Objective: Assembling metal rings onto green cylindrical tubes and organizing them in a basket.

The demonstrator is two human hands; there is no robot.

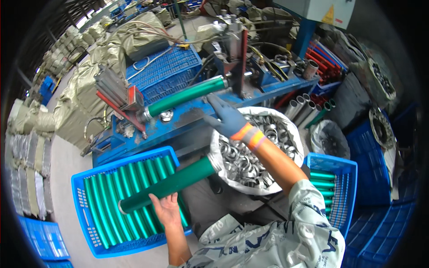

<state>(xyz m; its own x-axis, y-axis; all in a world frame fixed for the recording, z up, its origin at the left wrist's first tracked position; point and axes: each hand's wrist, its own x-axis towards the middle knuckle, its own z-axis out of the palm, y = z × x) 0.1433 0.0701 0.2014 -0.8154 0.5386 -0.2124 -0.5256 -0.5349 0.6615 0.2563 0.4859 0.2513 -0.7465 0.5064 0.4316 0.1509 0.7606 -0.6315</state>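
My bare left hand (169,211) is closed on a dark green metal tube (178,182), holding it from below near its left end. The tube slants up to the right, and a silver ring (215,161) sits at its far end, against the rim of a white sack (279,190) full of loose metal rings. In a grey glove with an orange cuff, my right hand (228,119) is open, fingers stretched out and apart, over the sack's left edge. Just beyond its fingertips, another green tube (187,96) lies between the two end fixtures of a blue bench machine (152,138).
Several green tubes fill a blue crate (85,223) at the left, under the held tube. A second blue crate (348,196) with green tubes stands at the right. Bare metal pipes (304,107) lean beside the bench, and a control box (317,11) rises behind it.
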